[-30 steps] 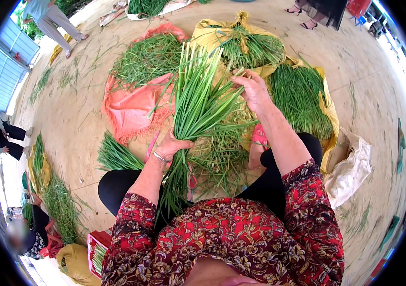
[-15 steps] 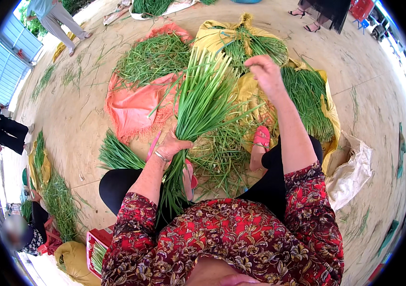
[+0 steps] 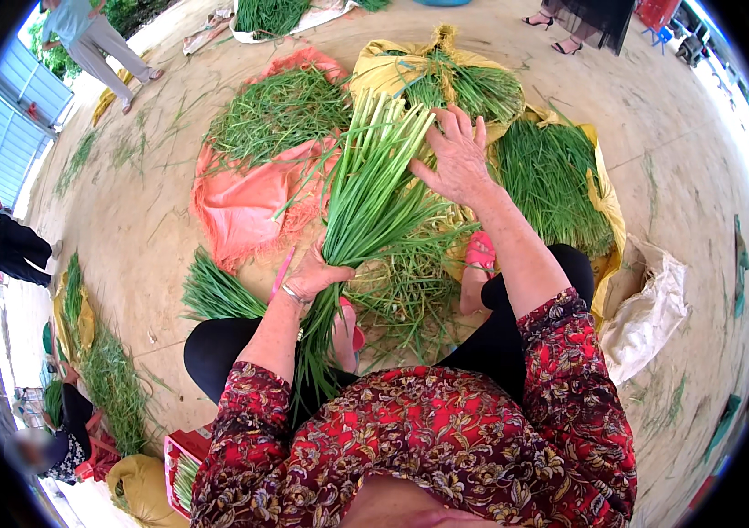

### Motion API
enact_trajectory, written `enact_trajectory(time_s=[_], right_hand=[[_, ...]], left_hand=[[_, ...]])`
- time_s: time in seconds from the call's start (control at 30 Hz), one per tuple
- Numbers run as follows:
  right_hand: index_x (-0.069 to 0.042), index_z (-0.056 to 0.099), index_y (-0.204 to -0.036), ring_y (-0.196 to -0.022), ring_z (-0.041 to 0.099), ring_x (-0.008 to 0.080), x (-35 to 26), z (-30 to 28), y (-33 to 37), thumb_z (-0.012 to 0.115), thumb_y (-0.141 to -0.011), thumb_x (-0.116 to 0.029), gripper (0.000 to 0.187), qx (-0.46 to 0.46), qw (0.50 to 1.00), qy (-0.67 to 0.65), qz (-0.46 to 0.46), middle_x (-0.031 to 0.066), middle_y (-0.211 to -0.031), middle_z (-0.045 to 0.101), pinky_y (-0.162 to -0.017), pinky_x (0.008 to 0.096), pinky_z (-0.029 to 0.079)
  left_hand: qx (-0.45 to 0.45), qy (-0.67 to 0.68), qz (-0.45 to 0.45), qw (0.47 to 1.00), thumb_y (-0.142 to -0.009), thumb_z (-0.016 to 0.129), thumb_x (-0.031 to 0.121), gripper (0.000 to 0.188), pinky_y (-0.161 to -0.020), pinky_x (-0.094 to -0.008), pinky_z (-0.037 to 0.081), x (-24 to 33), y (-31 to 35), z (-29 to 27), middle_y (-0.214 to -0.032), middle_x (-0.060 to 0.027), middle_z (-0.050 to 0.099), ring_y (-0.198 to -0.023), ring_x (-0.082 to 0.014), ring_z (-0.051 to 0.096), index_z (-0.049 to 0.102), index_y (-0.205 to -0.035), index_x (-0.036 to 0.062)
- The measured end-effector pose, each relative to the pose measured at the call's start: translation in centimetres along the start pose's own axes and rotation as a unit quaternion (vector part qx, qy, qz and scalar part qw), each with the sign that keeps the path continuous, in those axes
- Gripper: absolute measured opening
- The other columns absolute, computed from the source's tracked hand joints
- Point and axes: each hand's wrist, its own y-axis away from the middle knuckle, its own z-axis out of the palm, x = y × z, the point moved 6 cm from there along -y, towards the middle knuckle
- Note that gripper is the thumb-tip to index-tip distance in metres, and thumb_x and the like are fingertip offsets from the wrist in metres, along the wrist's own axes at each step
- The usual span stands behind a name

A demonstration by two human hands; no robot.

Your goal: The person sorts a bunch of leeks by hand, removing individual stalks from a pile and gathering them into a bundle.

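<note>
A thick bunch of garlic chives [image 3: 365,194] stands between my knees, its pale stem ends pointing away from me and its green leaf tips hanging toward my lap. My left hand [image 3: 314,275] is closed around the leafy part of the bunch. Over at its right side, my right hand [image 3: 460,158] has its fingers apart, with the fingertips against or just beside the pale stems. Under the bunch lies a heap of loose leaf trimmings [image 3: 409,286]. Another tidy bunch of chives [image 3: 218,289] rests on the ground by my left knee.
Ahead lie a pink sack [image 3: 247,220] with a leaf heap [image 3: 282,114] and a yellow sack [image 3: 383,66] with tied chives. More chives [image 3: 546,180] fill a yellow sack at right, near a white sack [image 3: 647,326]. A pink crate [image 3: 172,471] stands at lower left. Other people are around.
My right hand has come down and left from above the yellow sack to the bunch's stems, its fingers spreading. My left hand keeps its hold on the garlic chives.
</note>
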Motion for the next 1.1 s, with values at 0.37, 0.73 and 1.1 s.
enact_trajectory(time_s=[0.37, 0.73, 1.1], right_hand=[[-0.007, 0.069, -0.091, -0.104, 0.054, 0.0176, 3.3, 2.7, 0.3, 0.065, -0.090, -0.030, 0.024, -0.039, 0.726, -0.624, 0.287, 0.0020, -0.105, 0.061, -0.097, 0.0367, 0.040], [0.000, 0.056, -0.112, -0.059, 0.063, 0.0146, -0.5, -0.1, -0.7, 0.051, -0.096, -0.008, 0.019, -0.197, 0.728, -0.619, 0.219, 0.0097, -0.080, 0.066, -0.055, 0.0255, 0.052], [0.000, 0.056, -0.079, -0.049, 0.061, 0.0117, -2.9, 1.9, 1.5, 0.061, -0.093, -0.018, 0.024, -0.212, 0.823, -0.492, 0.190, 0.0082, -0.067, 0.066, -0.044, 0.0248, 0.046]], left_hand=[[0.028, 0.059, -0.018, 0.998, -0.062, 0.071, -0.014, 0.077, -0.089, -0.0304, 0.048, 0.4, -0.2, -0.7, -0.113, -0.0003, 0.063, -0.100, -0.0146, 0.060, 0.051, -0.132, 0.0103], [0.055, 0.056, -0.014, 0.997, -0.062, 0.072, -0.013, 0.071, -0.077, -0.0310, 0.054, -1.0, -1.2, -1.8, -0.105, -0.0036, 0.064, -0.092, -0.0165, 0.063, 0.051, -0.127, 0.0083], [0.010, 0.107, -0.038, 0.994, -0.066, 0.072, -0.011, 0.046, -0.076, -0.0313, 0.053, 0.6, 0.1, 1.3, -0.092, -0.0053, 0.068, -0.080, -0.0172, 0.065, 0.062, -0.108, 0.0044]])
